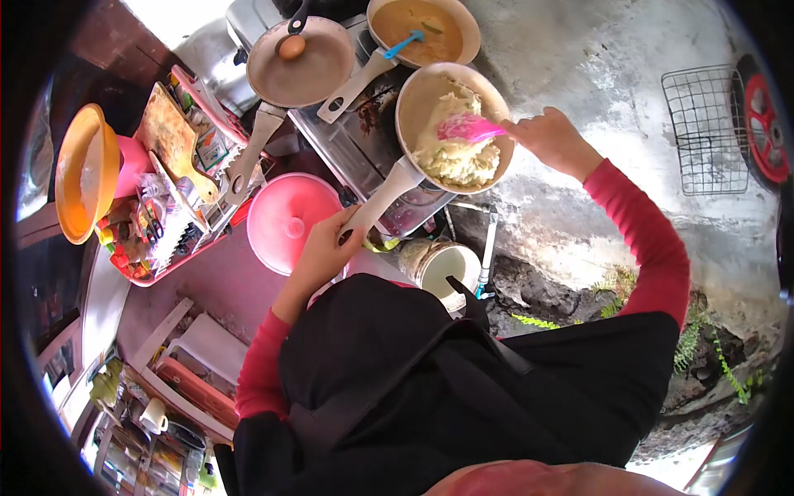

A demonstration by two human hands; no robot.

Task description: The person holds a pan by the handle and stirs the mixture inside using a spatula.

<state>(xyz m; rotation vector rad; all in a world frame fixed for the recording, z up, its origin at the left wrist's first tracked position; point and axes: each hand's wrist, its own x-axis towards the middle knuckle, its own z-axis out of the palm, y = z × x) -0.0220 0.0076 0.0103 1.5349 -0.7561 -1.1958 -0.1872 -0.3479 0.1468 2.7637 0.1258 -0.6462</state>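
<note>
My left hand [327, 244] is wrapped round the end of the light handle of a frying pan [405, 97]. In the pan lies a pale, lumpy mash [455, 161], heaped toward its right side. The fingers of my right hand [552, 142] are closed on the handle of a pink spatula [470, 128], whose blade touches the mash. Part of the blade is hidden in the mash. Below the pan is the metal stove [397, 211].
Behind stand a pan of orange-brown sauce [434, 41] with a blue utensil [404, 44] and a pan [302, 70] holding a brown egg [291, 47]. A pink lid [289, 219] and a bucket [451, 269] are near my left arm. A wire rack [703, 132] is at right.
</note>
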